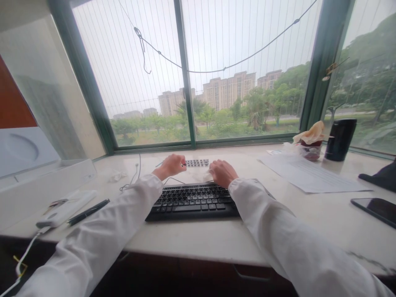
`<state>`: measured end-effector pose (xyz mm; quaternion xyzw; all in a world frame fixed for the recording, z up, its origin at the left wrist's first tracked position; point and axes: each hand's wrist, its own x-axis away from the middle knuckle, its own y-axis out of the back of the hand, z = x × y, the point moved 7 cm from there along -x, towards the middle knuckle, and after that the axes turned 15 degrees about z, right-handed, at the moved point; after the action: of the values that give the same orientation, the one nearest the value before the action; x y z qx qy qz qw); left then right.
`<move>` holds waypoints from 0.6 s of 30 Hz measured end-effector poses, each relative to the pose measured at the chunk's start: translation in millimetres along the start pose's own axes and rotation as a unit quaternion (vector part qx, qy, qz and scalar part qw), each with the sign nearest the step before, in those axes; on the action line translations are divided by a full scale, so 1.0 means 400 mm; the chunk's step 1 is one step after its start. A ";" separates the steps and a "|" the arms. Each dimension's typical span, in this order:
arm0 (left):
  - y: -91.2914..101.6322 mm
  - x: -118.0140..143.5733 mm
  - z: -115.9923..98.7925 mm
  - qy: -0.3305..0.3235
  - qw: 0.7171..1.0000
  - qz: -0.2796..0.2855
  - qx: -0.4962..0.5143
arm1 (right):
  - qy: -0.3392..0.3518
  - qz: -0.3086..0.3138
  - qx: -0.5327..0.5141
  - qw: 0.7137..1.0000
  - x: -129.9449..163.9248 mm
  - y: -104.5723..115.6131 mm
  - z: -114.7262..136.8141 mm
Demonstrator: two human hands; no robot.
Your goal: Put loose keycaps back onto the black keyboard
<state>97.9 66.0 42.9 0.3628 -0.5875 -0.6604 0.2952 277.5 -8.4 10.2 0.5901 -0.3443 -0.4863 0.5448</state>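
I had both hands beyond the black keyboard (193, 201). My left hand (170, 166) was fisted by loose keycaps (197, 163). My right hand (222, 172) curled on a white cloth (202, 176).

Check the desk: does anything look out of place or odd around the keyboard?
Yes. Loose keycaps lie in rows on the desk behind the black keyboard, between the left hand and right hand, which rests on a white cloth.
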 end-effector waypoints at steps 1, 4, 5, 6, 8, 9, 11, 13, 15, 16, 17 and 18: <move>0.004 0.020 -0.029 -0.015 1.000 -0.010 0.005 | 0.000 -0.006 -0.018 1.000 0.000 -0.001 0.004; 0.001 0.068 -0.108 -0.054 0.997 -0.042 0.021 | -0.022 -0.023 -0.088 0.996 -0.003 -0.009 0.002; 0.004 0.081 -0.131 -0.075 0.994 -0.073 0.040 | -0.034 -0.026 -0.114 0.993 -0.005 -0.014 -0.003; 0.004 0.092 -0.145 -0.086 0.990 -0.099 0.059 | -0.047 -0.026 -0.140 0.989 -0.007 -0.019 -0.009; -0.007 0.105 -0.163 -0.098 0.986 -0.112 0.071 | -0.073 -0.023 -0.192 0.978 -0.013 -0.032 -0.025; -0.013 0.109 -0.165 -0.104 0.985 -0.115 0.075 | -0.086 -0.022 -0.217 0.972 -0.016 -0.038 -0.034; -0.021 0.116 -0.160 -0.112 0.983 -0.119 0.081 | -0.108 -0.020 -0.262 0.959 -0.023 -0.049 -0.052; -0.026 0.122 -0.145 -0.112 0.981 -0.126 0.094 | -0.121 -0.018 -0.305 0.944 -0.029 -0.059 -0.066; -0.033 0.124 -0.132 -0.114 0.980 -0.127 0.102 | -0.122 -0.014 -0.350 0.929 -0.034 -0.068 -0.073; -0.036 0.125 -0.129 -0.117 0.979 -0.128 0.103 | -0.119 -0.010 -0.373 0.920 -0.035 -0.072 -0.073; -0.038 0.126 -0.129 -0.121 0.979 -0.130 0.103 | -0.115 -0.007 -0.396 0.911 -0.036 -0.076 -0.071; -0.039 0.128 -0.131 -0.127 0.977 -0.134 0.103 | -0.109 -0.003 -0.418 0.902 -0.035 -0.078 -0.066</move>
<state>112.7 -3.1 18.3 0.3798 -0.6314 -0.6704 0.0876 294.8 18.1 -19.4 0.2524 -0.1651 -0.6488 0.6986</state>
